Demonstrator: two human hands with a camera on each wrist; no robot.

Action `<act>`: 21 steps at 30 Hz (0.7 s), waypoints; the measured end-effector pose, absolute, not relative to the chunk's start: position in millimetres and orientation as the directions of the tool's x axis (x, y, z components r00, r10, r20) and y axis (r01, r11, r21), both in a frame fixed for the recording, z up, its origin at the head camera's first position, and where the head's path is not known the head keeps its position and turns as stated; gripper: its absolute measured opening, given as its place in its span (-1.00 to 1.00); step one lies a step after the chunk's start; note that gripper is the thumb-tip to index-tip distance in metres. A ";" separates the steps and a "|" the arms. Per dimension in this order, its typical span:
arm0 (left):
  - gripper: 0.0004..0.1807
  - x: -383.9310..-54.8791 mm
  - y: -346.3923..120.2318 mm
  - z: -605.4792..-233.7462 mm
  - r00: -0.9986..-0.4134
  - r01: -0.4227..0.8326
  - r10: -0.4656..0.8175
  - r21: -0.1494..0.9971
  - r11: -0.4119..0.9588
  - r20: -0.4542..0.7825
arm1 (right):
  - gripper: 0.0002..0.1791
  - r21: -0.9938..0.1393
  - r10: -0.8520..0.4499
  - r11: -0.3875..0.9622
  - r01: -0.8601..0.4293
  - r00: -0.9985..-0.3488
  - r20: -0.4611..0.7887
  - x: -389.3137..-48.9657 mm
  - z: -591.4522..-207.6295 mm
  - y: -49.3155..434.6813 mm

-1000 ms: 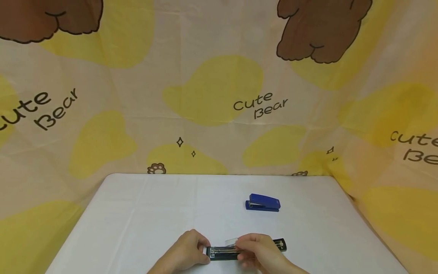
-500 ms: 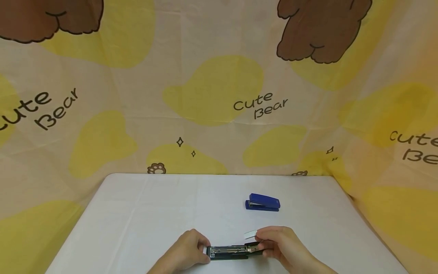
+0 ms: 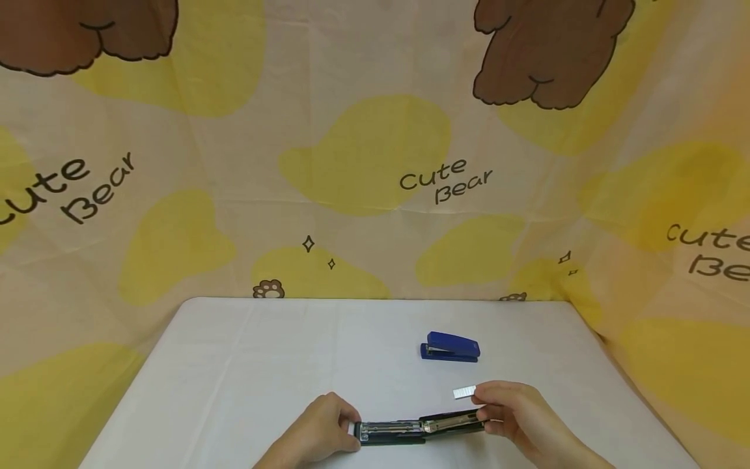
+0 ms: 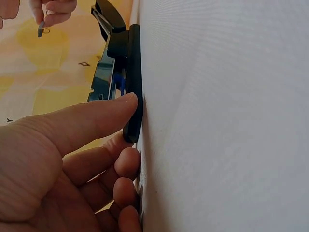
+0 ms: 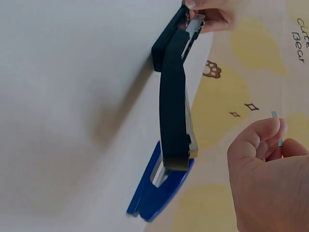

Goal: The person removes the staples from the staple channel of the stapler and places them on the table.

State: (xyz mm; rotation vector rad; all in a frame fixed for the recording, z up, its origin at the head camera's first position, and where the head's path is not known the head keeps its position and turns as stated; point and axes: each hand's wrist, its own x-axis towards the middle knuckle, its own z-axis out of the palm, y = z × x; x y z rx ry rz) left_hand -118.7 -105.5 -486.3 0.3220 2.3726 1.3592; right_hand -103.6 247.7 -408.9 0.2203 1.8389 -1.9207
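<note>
A black stapler [image 3: 392, 440] lies near the table's front, its top cover [image 5: 173, 106] swung far back to the right and tilted up off the table. My left hand [image 3: 321, 426] pinches the left end of its base, thumb [image 4: 96, 116] on one side and fingers on the other. Just beyond the cover's far end is my right hand [image 3: 521, 413], pinching a short silvery strip of staples [image 3: 464, 392] between thumb and fingertips. Most of the strip sticks out to the left. In the right wrist view, the right hand stands apart from the cover.
A blue stapler [image 3: 450, 347] stands farther back on the white table [image 3: 263, 365], right of the middle. Behind the table hangs a yellow and cream curtain [image 3: 363, 156] with bear prints, which continues along both sides.
My right hand has moved right and slightly away from me with the staple strip, from over the black stapler to past its cover. The left hand has stayed at the base.
</note>
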 end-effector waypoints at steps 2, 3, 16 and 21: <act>-0.72 -118.3 -105.9 -486.6 -0.898 0.014 0.387 0.865 0.501 -0.210 | -0.81 -0.901 -0.219 -0.003 0.434 -0.879 -0.423 -103.4 -409.1 253.5; -0.72 -118.2 -106.0 -486.6 -0.898 0.015 0.388 0.866 0.500 -0.209 | -0.81 -0.901 -0.220 -0.011 0.434 -0.880 -0.422 -103.7 -409.3 256.2; -0.75 -118.4 -103.5 -485.5 -0.902 0.008 0.374 0.858 0.514 -0.216 | -0.77 -0.884 -0.128 0.003 0.468 -0.876 -0.465 -103.1 -414.4 286.4; -0.76 -119.1 -103.5 -485.7 -0.903 0.009 0.374 0.859 0.511 -0.213 | -0.78 -0.874 -0.097 -0.019 0.486 -0.871 -0.482 -103.4 -417.5 297.9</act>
